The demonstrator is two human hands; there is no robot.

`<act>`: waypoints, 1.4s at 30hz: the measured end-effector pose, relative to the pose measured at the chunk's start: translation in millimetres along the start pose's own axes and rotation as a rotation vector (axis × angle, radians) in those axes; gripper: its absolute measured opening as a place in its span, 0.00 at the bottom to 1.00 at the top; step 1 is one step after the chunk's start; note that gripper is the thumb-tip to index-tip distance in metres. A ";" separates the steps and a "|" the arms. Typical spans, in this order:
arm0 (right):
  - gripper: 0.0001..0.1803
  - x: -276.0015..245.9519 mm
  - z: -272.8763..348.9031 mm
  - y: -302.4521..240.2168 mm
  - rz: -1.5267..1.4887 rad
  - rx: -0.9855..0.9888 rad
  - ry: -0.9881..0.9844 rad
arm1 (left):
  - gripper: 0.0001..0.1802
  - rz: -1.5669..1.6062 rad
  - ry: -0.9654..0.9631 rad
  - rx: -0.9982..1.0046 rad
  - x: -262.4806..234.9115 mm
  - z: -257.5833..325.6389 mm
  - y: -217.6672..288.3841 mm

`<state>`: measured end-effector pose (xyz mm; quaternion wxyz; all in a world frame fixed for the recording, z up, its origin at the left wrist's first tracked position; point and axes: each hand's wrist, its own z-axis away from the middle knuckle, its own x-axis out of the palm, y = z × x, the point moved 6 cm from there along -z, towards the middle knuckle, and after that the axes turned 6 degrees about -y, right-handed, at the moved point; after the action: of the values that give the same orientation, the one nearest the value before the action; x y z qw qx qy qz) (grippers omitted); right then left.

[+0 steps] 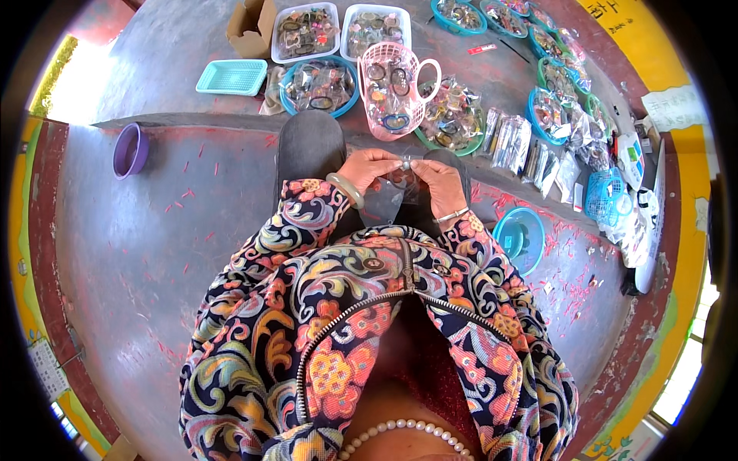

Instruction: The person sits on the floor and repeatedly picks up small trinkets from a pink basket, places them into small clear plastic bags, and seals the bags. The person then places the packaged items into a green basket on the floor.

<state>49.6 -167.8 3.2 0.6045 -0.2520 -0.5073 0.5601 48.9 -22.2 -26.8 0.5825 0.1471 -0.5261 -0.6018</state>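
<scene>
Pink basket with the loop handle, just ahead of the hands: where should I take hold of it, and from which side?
Likely best by the white loop handle on the right side of the pink basket. It stands out clear of the wall, so fingers can hook through it, coming in from the right. The open top is filled with bagged items, so a rim grip looks awkward.

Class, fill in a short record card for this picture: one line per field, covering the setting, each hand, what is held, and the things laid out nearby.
Setting: person seated on a grey concrete floor, seen from above
Left hand: pinches the small ring, pale green bangle on wrist
Right hand: grips the clear plastic bag
Ahead: pink basket, white trays, blue-rimmed bowls of packaged trinkets
Left side: purple bowl, teal tray
Right side: empty teal bowl
</scene>
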 end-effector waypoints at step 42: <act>0.07 -4.6 -8.1 24.9 -0.041 0.127 -0.044 | 0.09 0.109 0.175 0.013 -9.8 0.2 -1.9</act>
<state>47.0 -163.8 -23.0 0.6191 -0.1904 -0.4891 0.5842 50.4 -14.2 -32.5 0.6571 0.1740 -0.4843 -0.5508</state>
